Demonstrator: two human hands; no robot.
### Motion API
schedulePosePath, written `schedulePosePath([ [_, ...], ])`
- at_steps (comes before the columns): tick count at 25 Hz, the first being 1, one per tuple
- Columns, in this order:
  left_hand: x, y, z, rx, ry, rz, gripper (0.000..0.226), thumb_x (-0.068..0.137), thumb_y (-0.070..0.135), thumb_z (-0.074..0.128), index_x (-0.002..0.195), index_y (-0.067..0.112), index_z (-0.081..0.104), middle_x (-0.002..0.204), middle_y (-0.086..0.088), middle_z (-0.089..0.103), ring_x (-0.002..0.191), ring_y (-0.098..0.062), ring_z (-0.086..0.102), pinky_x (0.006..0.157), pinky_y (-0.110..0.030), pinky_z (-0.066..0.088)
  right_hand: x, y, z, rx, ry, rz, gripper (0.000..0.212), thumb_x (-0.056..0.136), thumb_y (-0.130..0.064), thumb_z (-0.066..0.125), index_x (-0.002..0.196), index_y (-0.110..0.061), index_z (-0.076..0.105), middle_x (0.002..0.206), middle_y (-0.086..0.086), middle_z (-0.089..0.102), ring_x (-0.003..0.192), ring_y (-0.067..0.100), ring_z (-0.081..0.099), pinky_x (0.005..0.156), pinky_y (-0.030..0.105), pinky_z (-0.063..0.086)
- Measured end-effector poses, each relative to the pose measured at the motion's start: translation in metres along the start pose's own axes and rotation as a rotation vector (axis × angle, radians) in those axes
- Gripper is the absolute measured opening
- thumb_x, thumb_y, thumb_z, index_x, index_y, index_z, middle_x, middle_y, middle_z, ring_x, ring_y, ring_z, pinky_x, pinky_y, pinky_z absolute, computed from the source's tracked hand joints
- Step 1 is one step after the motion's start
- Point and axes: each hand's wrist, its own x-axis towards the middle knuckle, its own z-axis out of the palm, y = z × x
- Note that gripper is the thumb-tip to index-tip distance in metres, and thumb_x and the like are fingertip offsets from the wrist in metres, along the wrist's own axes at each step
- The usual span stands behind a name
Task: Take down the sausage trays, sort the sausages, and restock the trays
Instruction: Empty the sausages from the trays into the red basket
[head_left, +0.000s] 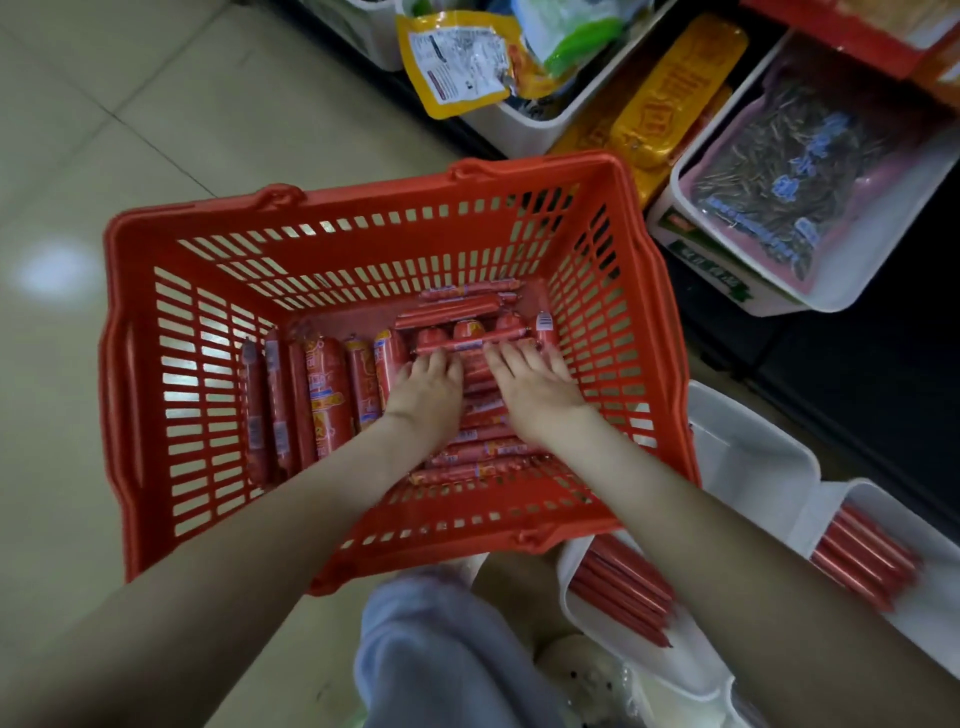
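Left hand (426, 387) and right hand (535, 387) lie flat, fingers fairly straight, gripping nothing, pressed on the thin sausages (467, 470) stacked crosswise in the red basket's (363, 208) right half, probably to square the pile; thicker sausages (324, 395) line its left half, white trays (753, 457) wait just outside its right wall
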Motion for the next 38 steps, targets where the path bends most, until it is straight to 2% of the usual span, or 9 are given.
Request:
schedulePosePath([
  [6,-0.059,0.081,-0.051,-0.173,0.407,0.154,0.043,0.093,0.020,0.038,0.132,0.003,0.044,0.134,-0.018,0.047,0.120,-0.034,0.049,0.099,-0.039,0.037,-0.093,0.041,-0.025,0.183,0.657,-0.041,0.047,0.083,-0.013,0.044,0.128,-0.003,0.053,0.130,0.013,0.054,0.123,0.027,0.042,0.109,0.038,0.022],
  [10,-0.088,0.155,-0.043,-0.238,0.804,0.496,0.044,0.077,0.015,0.055,0.118,-0.001,0.058,0.118,-0.020,0.059,0.102,-0.034,0.057,0.093,-0.041,0.041,-0.156,0.086,0.028,0.447,0.852,0.232,0.040,0.079,-0.012,0.053,0.118,-0.001,0.057,0.117,0.015,0.059,0.110,0.027,0.048,0.097,0.039,0.035],
  [14,-0.091,0.210,0.026,-0.025,0.540,0.863,0.045,0.080,0.010,0.036,0.119,0.004,0.059,0.116,-0.014,0.061,0.102,-0.030,0.059,0.090,-0.041,0.047,-0.186,0.106,0.131,0.661,0.553,0.527,0.049,0.086,-0.023,0.048,0.131,-0.002,0.047,0.124,0.015,0.051,0.117,0.027,0.043,0.103,0.036,0.032],
  [19,-0.046,0.188,0.121,0.306,0.209,0.837,0.049,0.081,0.016,0.032,0.109,0.007,0.071,0.115,-0.013,0.067,0.106,-0.030,0.065,0.091,-0.044,0.052,-0.183,0.077,0.232,0.528,-0.034,0.281,0.095,0.043,-0.038,0.087,0.125,-0.003,0.054,0.116,0.014,0.062,0.097,0.034,0.063,0.080,0.044,0.052],
  [23,-0.034,0.187,0.136,0.313,0.257,0.865,0.051,0.082,0.017,0.029,0.110,0.005,0.070,0.114,-0.013,0.068,0.104,-0.029,0.065,0.094,-0.039,0.051,-0.169,0.075,0.238,0.428,-0.016,0.224,0.096,0.033,-0.040,0.086,0.119,-0.005,0.060,0.107,0.013,0.061,0.089,0.033,0.061,0.070,0.043,0.054],
  [26,-0.028,0.201,0.134,0.251,0.347,0.823,0.048,0.080,0.018,0.033,0.104,0.007,0.072,0.110,-0.012,0.069,0.099,-0.026,0.066,0.090,-0.037,0.051,-0.162,0.076,0.235,0.364,-0.003,0.288,0.086,0.064,-0.036,0.075,0.138,-0.007,0.040,0.125,0.013,0.050,0.111,0.033,0.050,0.090,0.042,0.045],
  [31,-0.033,0.215,0.128,-0.224,0.393,0.514,0.039,0.071,0.011,0.062,0.109,0.000,0.059,0.109,-0.019,0.058,0.101,-0.036,0.058,0.094,-0.042,0.043,-0.170,0.095,0.226,0.986,-0.056,0.674,0.054,0.079,-0.038,0.071,0.123,-0.016,0.048,0.103,0.009,0.067,0.093,0.031,0.065,0.073,0.034,0.049],
  [34,-0.043,0.223,0.117,-0.567,0.196,0.265,0.031,0.085,0.014,0.060,0.112,0.002,0.052,0.114,-0.016,0.050,0.109,-0.030,0.045,0.098,-0.033,0.031,-0.185,0.099,0.214,1.573,0.020,0.781,0.036,0.075,-0.023,0.077,0.101,-0.009,0.057,0.066,0.012,0.064,0.050,0.024,0.058,0.047,0.030,0.047],
  [38,-0.042,0.234,0.110,-0.944,-0.297,0.136,0.043,0.088,0.041,0.060,0.115,0.008,0.055,0.107,-0.006,0.060,0.102,-0.019,0.057,0.087,-0.027,0.043,-0.201,0.103,0.197,2.065,0.122,0.658,0.019,0.080,-0.013,0.067,0.095,-0.002,0.066,0.072,0.027,0.064,0.058,0.033,0.063,0.055,0.036,0.053],
])
